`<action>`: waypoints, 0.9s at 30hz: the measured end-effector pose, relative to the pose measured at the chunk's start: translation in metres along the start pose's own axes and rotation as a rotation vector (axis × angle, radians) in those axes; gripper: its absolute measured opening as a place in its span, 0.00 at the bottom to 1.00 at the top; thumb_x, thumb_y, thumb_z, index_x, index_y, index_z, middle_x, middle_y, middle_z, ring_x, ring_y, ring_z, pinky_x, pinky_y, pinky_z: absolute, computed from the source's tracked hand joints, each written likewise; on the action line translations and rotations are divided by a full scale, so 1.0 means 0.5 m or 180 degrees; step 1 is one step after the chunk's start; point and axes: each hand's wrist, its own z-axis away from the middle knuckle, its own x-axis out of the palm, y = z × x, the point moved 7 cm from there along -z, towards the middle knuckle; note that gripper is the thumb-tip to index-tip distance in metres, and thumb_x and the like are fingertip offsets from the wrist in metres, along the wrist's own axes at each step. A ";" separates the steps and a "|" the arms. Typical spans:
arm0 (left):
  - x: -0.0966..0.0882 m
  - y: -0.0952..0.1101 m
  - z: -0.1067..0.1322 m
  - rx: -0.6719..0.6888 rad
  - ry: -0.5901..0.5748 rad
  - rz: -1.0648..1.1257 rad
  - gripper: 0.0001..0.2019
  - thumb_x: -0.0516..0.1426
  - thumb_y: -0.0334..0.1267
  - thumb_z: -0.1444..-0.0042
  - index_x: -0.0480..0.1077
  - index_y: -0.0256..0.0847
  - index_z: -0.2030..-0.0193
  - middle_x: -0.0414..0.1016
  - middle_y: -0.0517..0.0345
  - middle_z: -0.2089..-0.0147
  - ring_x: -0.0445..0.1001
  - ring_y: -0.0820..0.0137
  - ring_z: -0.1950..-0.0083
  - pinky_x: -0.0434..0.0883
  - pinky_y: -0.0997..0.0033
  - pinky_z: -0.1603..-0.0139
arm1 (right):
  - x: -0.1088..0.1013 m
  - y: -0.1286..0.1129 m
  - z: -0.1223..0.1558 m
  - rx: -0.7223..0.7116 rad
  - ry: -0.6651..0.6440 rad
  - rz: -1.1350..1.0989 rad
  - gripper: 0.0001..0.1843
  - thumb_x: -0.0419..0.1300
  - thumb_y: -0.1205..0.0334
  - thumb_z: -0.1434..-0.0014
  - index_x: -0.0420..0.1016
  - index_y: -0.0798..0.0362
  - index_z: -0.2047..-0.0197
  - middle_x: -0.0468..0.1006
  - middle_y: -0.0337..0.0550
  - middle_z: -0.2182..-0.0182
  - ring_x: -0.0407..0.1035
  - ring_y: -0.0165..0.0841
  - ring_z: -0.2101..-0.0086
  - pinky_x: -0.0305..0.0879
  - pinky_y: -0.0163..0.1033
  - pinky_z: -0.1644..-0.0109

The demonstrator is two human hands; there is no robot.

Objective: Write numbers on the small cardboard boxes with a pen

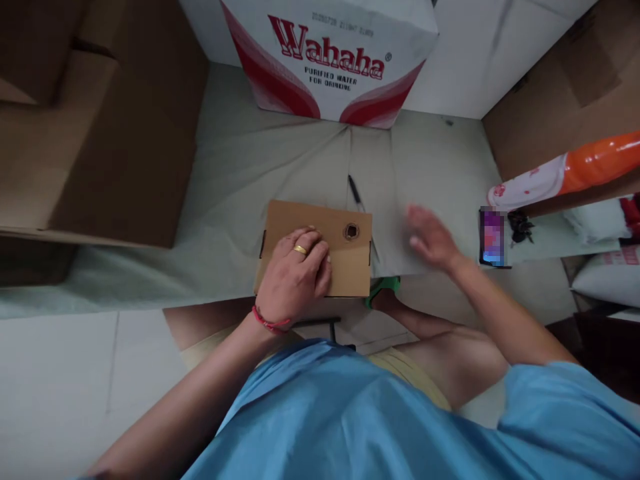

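The fingers (pixel 320 257) of our left hand (pixel 290 277) are bent and held close together, laid over the top of a small, flat, brown cardboard box (pixel 345 270) with a dark round mark near its far right corner. We see them pressing or resting there rather than pinching an edge; the palm side is hidden, so we cannot tell how firmly they bear down. Our right hand (pixel 431 237) is blurred and empty, its thumb apart from the fingers, to the right of the box and touching nothing that we can make out.

The box lies at the near edge of the table covered in pale green cloth (pixel 235 160), its top panel looking flat and closed. Just past its far right side lies a slim, dark-capped pen (pixel 355 190), partly hidden by the box. Beyond stands a large white and red carton (pixel 330 67).

We judge the step in hand to be steadying the closed box with one hand while the other is free. The next move, in our view, calls for the left palm to keep the box from sliding off the edge, and for the right hand to avoid knocking the pen.
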 end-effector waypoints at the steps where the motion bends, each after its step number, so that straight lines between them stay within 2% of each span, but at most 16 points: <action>1: 0.001 0.000 0.000 -0.0011 -0.0021 -0.0022 0.07 0.58 0.32 0.30 0.75 0.40 0.48 0.81 0.40 0.43 0.78 0.47 0.36 0.79 0.42 0.36 | -0.019 0.070 -0.026 0.0585 0.0162 0.0161 0.38 0.37 0.40 0.20 0.45 0.42 0.14 0.57 0.45 0.19 0.50 0.44 0.20 0.44 0.62 0.16; 3: 0.003 -0.001 0.001 -0.0025 -0.0057 -0.0056 0.07 0.58 0.32 0.30 0.75 0.40 0.48 0.81 0.41 0.43 0.78 0.48 0.36 0.79 0.42 0.35 | -0.041 0.183 -0.062 0.1533 0.0286 0.0376 0.39 0.36 0.44 0.20 0.46 0.53 0.14 0.51 0.54 0.18 0.45 0.49 0.19 0.41 0.67 0.17; 4: 0.004 -0.001 0.002 -0.0022 -0.0068 -0.0059 0.07 0.58 0.32 0.30 0.75 0.39 0.48 0.81 0.41 0.43 0.78 0.48 0.36 0.78 0.43 0.35 | -0.042 0.215 -0.072 0.1794 0.0244 0.0435 0.40 0.37 0.44 0.21 0.46 0.58 0.15 0.48 0.58 0.18 0.43 0.51 0.19 0.39 0.68 0.17; 5: 0.004 -0.001 0.002 -0.0015 -0.0074 -0.0052 0.07 0.58 0.33 0.30 0.75 0.39 0.48 0.81 0.41 0.43 0.78 0.48 0.36 0.78 0.43 0.35 | -0.035 0.226 -0.078 0.1868 0.0165 0.0475 0.42 0.38 0.44 0.21 0.46 0.62 0.15 0.45 0.61 0.17 0.41 0.53 0.19 0.37 0.68 0.17; 6: 0.004 -0.002 0.002 -0.0015 -0.0074 -0.0040 0.08 0.58 0.33 0.30 0.75 0.39 0.48 0.81 0.41 0.43 0.78 0.49 0.35 0.78 0.44 0.34 | -0.023 0.215 -0.078 0.1755 0.0054 0.0495 0.43 0.39 0.44 0.21 0.45 0.64 0.15 0.44 0.62 0.17 0.40 0.53 0.19 0.36 0.68 0.17; 7: 0.004 -0.002 0.002 -0.0030 -0.0070 -0.0027 0.08 0.58 0.33 0.30 0.75 0.40 0.48 0.81 0.41 0.43 0.78 0.49 0.35 0.78 0.44 0.34 | -0.005 0.185 -0.071 0.1476 -0.0077 0.0496 0.44 0.40 0.43 0.21 0.45 0.65 0.15 0.43 0.62 0.17 0.40 0.53 0.19 0.35 0.67 0.16; 9: 0.004 -0.003 0.002 -0.0070 -0.0056 -0.0007 0.08 0.57 0.33 0.30 0.76 0.40 0.48 0.81 0.41 0.43 0.78 0.49 0.35 0.77 0.44 0.34 | 0.039 0.077 -0.027 0.0642 -0.0346 0.0444 0.44 0.42 0.40 0.21 0.44 0.61 0.15 0.45 0.59 0.17 0.41 0.50 0.19 0.35 0.65 0.16; 11: 0.003 -0.003 0.001 -0.0092 -0.0052 0.0000 0.09 0.57 0.33 0.30 0.77 0.39 0.48 0.81 0.40 0.43 0.78 0.49 0.35 0.77 0.45 0.34 | 0.083 -0.053 0.047 -0.0172 -0.0599 0.0327 0.45 0.44 0.36 0.22 0.47 0.57 0.15 0.50 0.58 0.18 0.44 0.47 0.19 0.37 0.63 0.15; 13: 0.004 -0.003 0.000 -0.0099 -0.0063 0.0020 0.09 0.57 0.33 0.30 0.77 0.38 0.49 0.81 0.39 0.43 0.78 0.48 0.35 0.77 0.45 0.34 | 0.112 -0.160 0.119 -0.0755 -0.0798 0.0210 0.44 0.47 0.35 0.22 0.46 0.52 0.15 0.55 0.55 0.19 0.48 0.44 0.20 0.37 0.61 0.15; 15: 0.007 -0.004 0.000 -0.0122 -0.0082 0.0063 0.09 0.57 0.33 0.30 0.78 0.37 0.49 0.81 0.38 0.43 0.78 0.47 0.34 0.77 0.44 0.34 | 0.115 -0.224 0.163 -0.1254 -0.0817 -0.0006 0.43 0.48 0.37 0.22 0.46 0.49 0.14 0.62 0.51 0.22 0.54 0.40 0.22 0.41 0.58 0.15; 16: 0.008 -0.006 0.001 -0.0139 -0.0086 0.0098 0.09 0.57 0.33 0.31 0.78 0.37 0.49 0.81 0.38 0.43 0.78 0.47 0.34 0.77 0.43 0.34 | 0.103 -0.230 0.166 -0.1357 -0.0680 -0.0113 0.42 0.49 0.38 0.22 0.47 0.48 0.15 0.65 0.49 0.23 0.57 0.39 0.23 0.45 0.56 0.16; 18: 0.007 -0.008 0.001 -0.0128 -0.0076 0.0229 0.08 0.58 0.33 0.30 0.79 0.38 0.50 0.82 0.39 0.44 0.78 0.47 0.34 0.78 0.42 0.35 | 0.060 -0.182 0.137 -0.1057 -0.0097 -0.0253 0.38 0.49 0.40 0.21 0.52 0.45 0.16 0.70 0.47 0.26 0.61 0.39 0.25 0.53 0.55 0.18; 21: -0.018 -0.007 -0.001 -0.0105 0.0041 0.0593 0.07 0.58 0.33 0.31 0.79 0.40 0.54 0.83 0.43 0.44 0.79 0.50 0.33 0.77 0.44 0.33 | -0.012 -0.010 0.072 0.0439 0.0874 -0.0118 0.34 0.43 0.44 0.20 0.60 0.46 0.19 0.70 0.50 0.26 0.60 0.43 0.24 0.55 0.61 0.19; 23: -0.055 -0.011 -0.001 -0.0185 0.0246 0.0797 0.06 0.59 0.32 0.31 0.79 0.41 0.55 0.84 0.46 0.44 0.79 0.52 0.33 0.77 0.46 0.32 | -0.022 0.079 0.050 0.1342 0.0952 0.0078 0.37 0.39 0.44 0.21 0.61 0.54 0.19 0.65 0.58 0.24 0.57 0.48 0.23 0.51 0.67 0.19; 25: -0.099 -0.021 0.003 -0.0314 0.0513 0.0868 0.05 0.60 0.32 0.33 0.79 0.43 0.55 0.84 0.48 0.43 0.79 0.53 0.32 0.75 0.46 0.30 | -0.001 0.098 0.048 0.1765 0.0775 0.0219 0.40 0.39 0.43 0.21 0.58 0.60 0.19 0.59 0.63 0.21 0.52 0.50 0.21 0.47 0.70 0.19; 27: -0.137 -0.040 0.016 -0.0441 0.0758 0.0872 0.06 0.62 0.31 0.34 0.79 0.44 0.54 0.83 0.50 0.43 0.78 0.53 0.32 0.73 0.46 0.28 | 0.049 0.037 0.061 0.1554 0.0544 0.0214 0.40 0.42 0.41 0.22 0.56 0.57 0.18 0.55 0.60 0.20 0.49 0.49 0.20 0.42 0.69 0.18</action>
